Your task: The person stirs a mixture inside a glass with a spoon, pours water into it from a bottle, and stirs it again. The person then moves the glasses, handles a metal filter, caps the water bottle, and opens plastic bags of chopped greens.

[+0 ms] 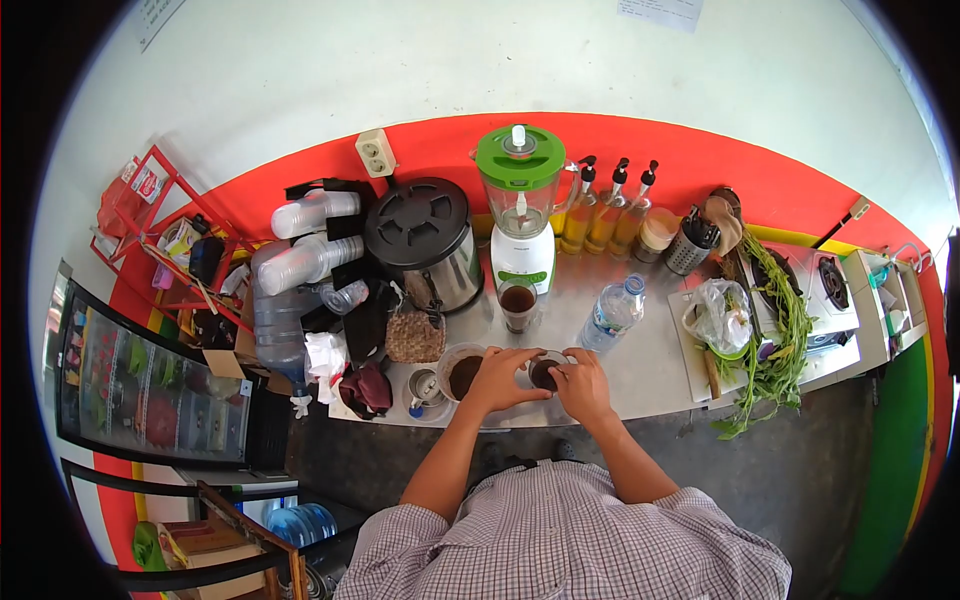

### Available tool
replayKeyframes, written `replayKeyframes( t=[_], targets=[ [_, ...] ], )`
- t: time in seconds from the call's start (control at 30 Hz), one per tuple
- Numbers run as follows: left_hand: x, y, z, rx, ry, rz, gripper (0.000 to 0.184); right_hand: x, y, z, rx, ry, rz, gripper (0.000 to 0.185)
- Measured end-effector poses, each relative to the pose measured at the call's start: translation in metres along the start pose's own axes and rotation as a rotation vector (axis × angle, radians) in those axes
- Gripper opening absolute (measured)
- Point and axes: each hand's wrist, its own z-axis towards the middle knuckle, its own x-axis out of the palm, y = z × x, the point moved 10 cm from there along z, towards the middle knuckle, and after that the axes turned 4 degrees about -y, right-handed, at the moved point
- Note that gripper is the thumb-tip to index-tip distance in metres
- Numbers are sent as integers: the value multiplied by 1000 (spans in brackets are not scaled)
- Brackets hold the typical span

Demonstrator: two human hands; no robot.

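A small clear cup with dark brown contents is near the front edge of the metal counter. My left hand curls around its left side, fingers behind and thumb in front. My right hand is closed at the cup's right rim, its fingertips partly hidden. Just left of my left hand stands a tub of brown powder, partly covered by that hand. Behind the cup is a taller clear cup of dark brown liquid. A plastic water bottle stands to the right.
A green-lidded blender and a steel drum with a black lid stand at the back. Several pump bottles line the wall. Leafy greens hang over the right front edge. A small metal container is at front left.
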Motion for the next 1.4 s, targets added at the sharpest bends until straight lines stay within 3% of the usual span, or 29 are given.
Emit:
replayKeyframes(
  t=[0.1,0.23,0.3,0.53,0.6,0.83,0.9,1.0,1.33,1.4],
  targets=[
    [-1,-4,0,8,-6,-21,87,7,-7,-1,49,115,10,19],
    [0,-4,0,1,10,10,88,-4,-6,0,67,-3,73,20],
    [3,-2,-1,15,1,12,90,6,-6,-5,38,121,-15,21],
    [1,-7,-2,39,-3,26,91,-13,0,-4,80,-19,139,18],
    [0,-9,-1,52,-8,24,91,8,-5,-8,55,174,-57,18],
    [2,-4,-1,50,-22,14,90,-13,3,-6,69,-76,40,19],
    [1,-4,-1,54,-26,8,90,13,-4,-9,86,172,-140,18],
    [-2,-3,0,33,7,11,90,5,-1,-6,55,58,1,18],
    [0,-5,-1,48,8,7,89,0,-5,3,69,-45,44,18],
    [3,-4,-1,47,14,3,90,20,-15,4,126,176,-116,20]
  ],
)
